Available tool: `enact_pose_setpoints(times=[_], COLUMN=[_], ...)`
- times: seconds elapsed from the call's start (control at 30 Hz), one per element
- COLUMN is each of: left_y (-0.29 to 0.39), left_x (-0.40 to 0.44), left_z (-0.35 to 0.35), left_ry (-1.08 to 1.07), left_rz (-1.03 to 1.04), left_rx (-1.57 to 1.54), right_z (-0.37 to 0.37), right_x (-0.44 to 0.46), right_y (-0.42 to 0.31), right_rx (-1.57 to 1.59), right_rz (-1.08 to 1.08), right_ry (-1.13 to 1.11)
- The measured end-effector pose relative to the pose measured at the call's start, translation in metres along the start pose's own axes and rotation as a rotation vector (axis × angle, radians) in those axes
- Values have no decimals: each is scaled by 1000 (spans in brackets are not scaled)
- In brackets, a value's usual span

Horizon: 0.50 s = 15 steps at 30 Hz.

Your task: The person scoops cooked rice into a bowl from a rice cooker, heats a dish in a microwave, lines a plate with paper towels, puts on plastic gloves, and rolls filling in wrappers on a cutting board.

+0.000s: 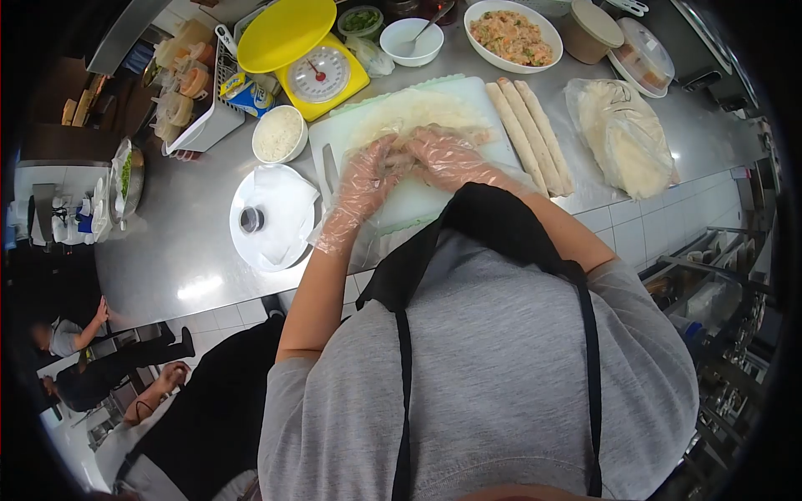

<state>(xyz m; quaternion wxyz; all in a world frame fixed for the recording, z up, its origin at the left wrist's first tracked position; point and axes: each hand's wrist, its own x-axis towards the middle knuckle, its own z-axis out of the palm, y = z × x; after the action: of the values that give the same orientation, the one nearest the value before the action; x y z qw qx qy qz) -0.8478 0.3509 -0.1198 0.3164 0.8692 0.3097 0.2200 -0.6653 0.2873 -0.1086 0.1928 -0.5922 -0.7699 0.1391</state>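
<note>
On a white cutting board lies a thin, pale wrapper sheet, with some pinkish filling showing at its right end. My left hand, in a clear plastic glove, has its fingers curled on the sheet's near edge. Close beside it, my right hand, also gloved, is closed on the same edge. Both hands hide what lies under the fingers. A knife rests at the board's left side. Three long pale rolls lie side by side along its right edge.
Behind the board stand a yellow kitchen scale, a white bowl with a spoon and a bowl of filling. Left are a rice bowl and a paper-lined plate. Bagged wrappers lie right. Other people stand lower left.
</note>
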Motion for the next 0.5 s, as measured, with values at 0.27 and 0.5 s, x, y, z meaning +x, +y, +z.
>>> enact_pose_setpoints(times=[0.27,0.5], left_y=[-1,38], left_x=[1,48], left_z=[-7,14], left_ry=[-64,-54], left_rz=[-22,222], left_rx=[44,214], right_z=[-30,-45], right_x=[-36,-52], right_y=[42,83], right_rx=[39,220], right_rz=[11,132], right_ry=[60,-100])
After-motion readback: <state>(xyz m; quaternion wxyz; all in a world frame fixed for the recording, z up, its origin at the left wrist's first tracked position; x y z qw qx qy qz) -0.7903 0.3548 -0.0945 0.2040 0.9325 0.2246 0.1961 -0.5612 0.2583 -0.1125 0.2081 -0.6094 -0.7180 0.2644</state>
